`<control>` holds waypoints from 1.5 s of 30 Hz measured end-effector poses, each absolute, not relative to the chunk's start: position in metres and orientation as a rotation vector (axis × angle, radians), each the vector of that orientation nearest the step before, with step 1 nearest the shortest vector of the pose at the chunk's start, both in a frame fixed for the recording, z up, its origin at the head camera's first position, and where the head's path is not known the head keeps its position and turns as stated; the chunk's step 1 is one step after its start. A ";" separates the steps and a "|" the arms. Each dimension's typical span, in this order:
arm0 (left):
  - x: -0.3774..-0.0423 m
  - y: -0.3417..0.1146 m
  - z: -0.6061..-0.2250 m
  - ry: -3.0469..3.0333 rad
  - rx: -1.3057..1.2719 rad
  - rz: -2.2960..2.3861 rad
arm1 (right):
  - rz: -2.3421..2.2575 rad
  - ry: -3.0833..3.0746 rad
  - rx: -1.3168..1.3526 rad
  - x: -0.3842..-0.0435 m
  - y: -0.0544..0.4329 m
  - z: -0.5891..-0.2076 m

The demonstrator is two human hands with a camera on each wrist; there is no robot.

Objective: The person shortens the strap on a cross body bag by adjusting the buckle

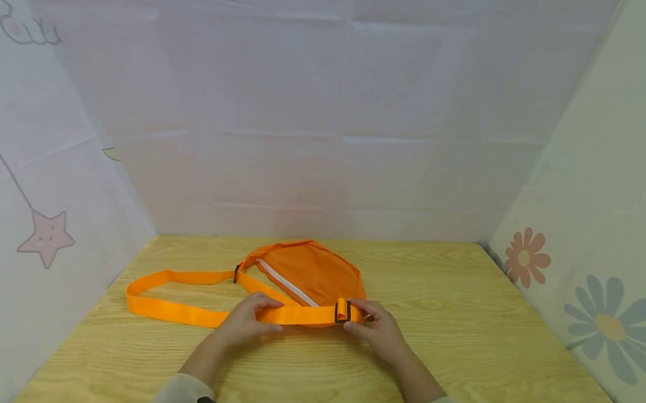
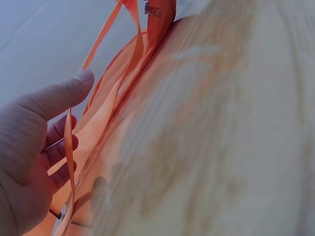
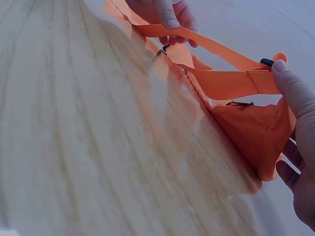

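Observation:
An orange sling bag [image 1: 320,272] with a white zipper [image 1: 287,282] lies on the wooden table. Its lighter orange strap [image 1: 302,315] stretches between both hands along the bag's near side. My left hand [image 1: 247,319] holds the strap, which passes between thumb and curled fingers [image 2: 68,147]. At the strap's right end, my right hand [image 1: 378,331] pinches it beside a black slider buckle [image 1: 342,311]. The right thumb [image 3: 290,83] presses near that buckle; the right fingers are partly hidden behind the bag. A metal zipper pull [image 3: 240,104] shows in the right wrist view.
The rest of the strap forms a loop [image 1: 172,311] on the table to the left. Another black buckle [image 1: 236,274] sits at the bag's left corner. Around the wooden table [image 1: 457,351] hang printed cloth walls [image 1: 327,105] on the left, back and right.

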State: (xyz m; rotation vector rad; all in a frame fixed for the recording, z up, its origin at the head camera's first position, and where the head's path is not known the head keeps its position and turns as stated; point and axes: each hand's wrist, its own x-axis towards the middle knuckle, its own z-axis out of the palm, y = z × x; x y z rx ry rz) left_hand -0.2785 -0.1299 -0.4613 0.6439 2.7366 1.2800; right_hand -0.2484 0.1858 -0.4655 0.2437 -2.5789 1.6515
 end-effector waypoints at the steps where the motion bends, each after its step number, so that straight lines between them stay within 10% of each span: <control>1: -0.279 -0.131 -0.461 2.737 0.646 1.279 | 1.651 -2.577 0.244 -0.248 0.186 -0.465; 45: -0.313 -0.175 -0.434 3.158 0.544 0.895 | 1.626 -2.627 0.296 -0.248 0.188 -0.465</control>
